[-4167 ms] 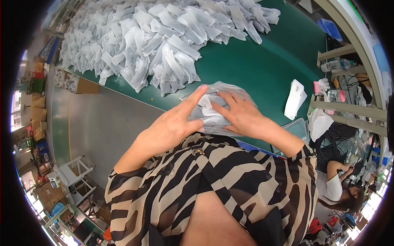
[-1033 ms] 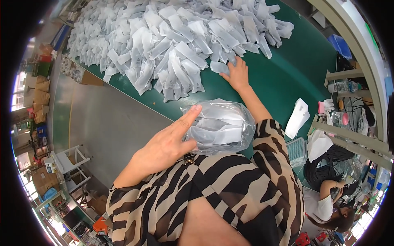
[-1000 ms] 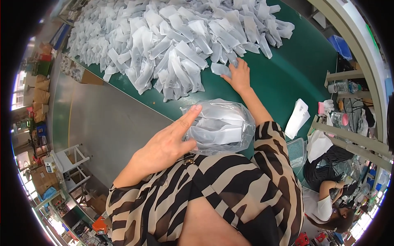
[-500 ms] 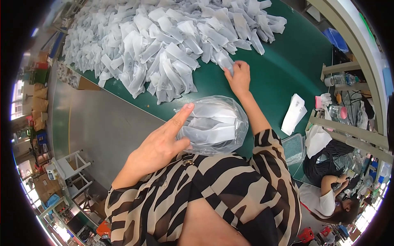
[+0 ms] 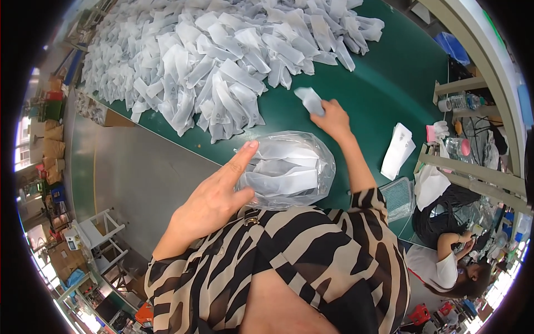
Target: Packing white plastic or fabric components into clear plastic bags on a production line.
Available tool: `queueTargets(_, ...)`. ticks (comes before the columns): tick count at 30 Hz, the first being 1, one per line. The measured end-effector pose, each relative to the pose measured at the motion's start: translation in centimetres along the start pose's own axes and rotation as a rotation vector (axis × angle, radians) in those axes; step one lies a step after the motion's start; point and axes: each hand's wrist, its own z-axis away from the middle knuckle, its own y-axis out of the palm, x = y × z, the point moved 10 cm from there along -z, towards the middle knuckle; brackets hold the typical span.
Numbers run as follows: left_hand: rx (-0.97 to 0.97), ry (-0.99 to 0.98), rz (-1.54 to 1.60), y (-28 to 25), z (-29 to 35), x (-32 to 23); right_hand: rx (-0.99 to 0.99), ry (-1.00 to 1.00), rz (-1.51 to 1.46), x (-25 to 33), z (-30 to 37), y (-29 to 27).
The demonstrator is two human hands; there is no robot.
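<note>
A clear plastic bag (image 5: 325,161) lies at the table's near edge, with several frosted packets (image 5: 289,182) inside it. My left hand (image 5: 217,192) rests on the bag's left side, fingers stretched and thumb apart, pressing against its mouth. My right hand (image 5: 334,119) is over the table beyond the bag, its fingers closed on one small frosted plastic packet (image 5: 309,100). That packet is slightly blurred and clear of the heap. A large heap of similar packets (image 5: 222,72) covers the far left of the table.
The green table (image 5: 389,83) runs away from me. On its right lie a stack of white slips (image 5: 397,150) and a clear tray (image 5: 399,200). A metal shelf frame (image 5: 473,170) holds bottles, a glove and black cables. A co-worker (image 5: 445,267) sits at lower right.
My right hand has drawn one packet away from the heap's edge, toward me and slightly right. My left hand and the bag stay nearly where they were.
</note>
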Motion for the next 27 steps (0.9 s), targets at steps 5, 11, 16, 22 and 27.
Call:
queueTargets(5,0.022,0.007,0.02,0.0,-0.5,0.1,-0.157,0.038,0.338,-3.2,5.8,-1.9)
queueTargets(11,0.012,0.031,-0.034,0.1,-1.2,-0.5,-0.539,-0.309,0.387,1.5,6.9,-2.5)
queueTargets(16,0.011,0.024,-0.046,0.3,-1.0,-0.8,-0.473,-0.328,0.259,0.3,3.9,-0.6)
queueTargets(22,0.008,0.031,-0.048,0.4,-0.7,-0.7,-0.228,-0.269,0.245,-0.2,2.3,0.3)
queueTargets(27,0.002,0.028,-0.062,0.1,-0.5,-0.5,-0.406,-0.248,0.045,1.4,4.9,-4.0)
